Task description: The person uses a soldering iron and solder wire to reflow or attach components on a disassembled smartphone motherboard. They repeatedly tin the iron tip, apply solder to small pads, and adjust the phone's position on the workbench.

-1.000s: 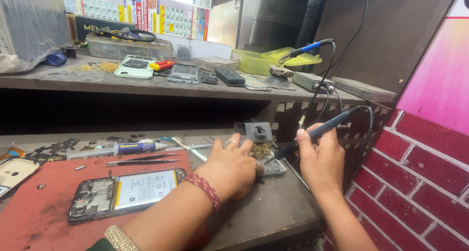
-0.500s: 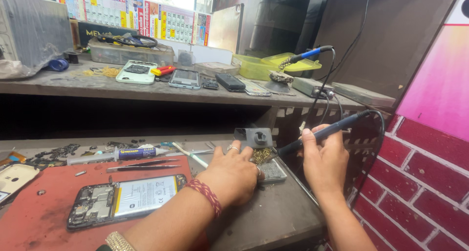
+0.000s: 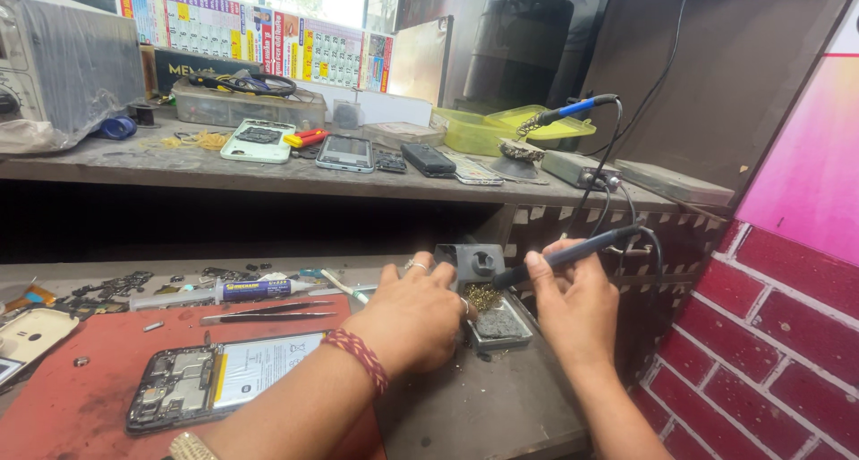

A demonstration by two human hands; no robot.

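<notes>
Work surface (image 3: 501, 406) carries a red mat (image 3: 63, 406) toward its left edge w/ an opened phone (image 3: 210, 384) lying back-off, battery up, so the insides stay reachable. Near the surface's right edge sits the tip-cleaner tray (image 3: 499, 321), brass wool in its rear part, placed by the iron hand. Left hand (image 3: 416, 317) lies on the tray's left side, fingers curled down over its rim, grip pressed onto it, prob. to stop it sliding. Right hand (image 3: 573, 308) pinches the soldering iron (image 3: 559, 259) pen-style, tip angled down into the wool, cord trailing right. Tweezers (image 3: 268, 312) and a flux syringe (image 3: 237, 290) lie along the mat's far edge. Vs. 1 s ago: iron handle sits lower and flatter, tip deeper in the wool; left hand unchanged.
</notes>
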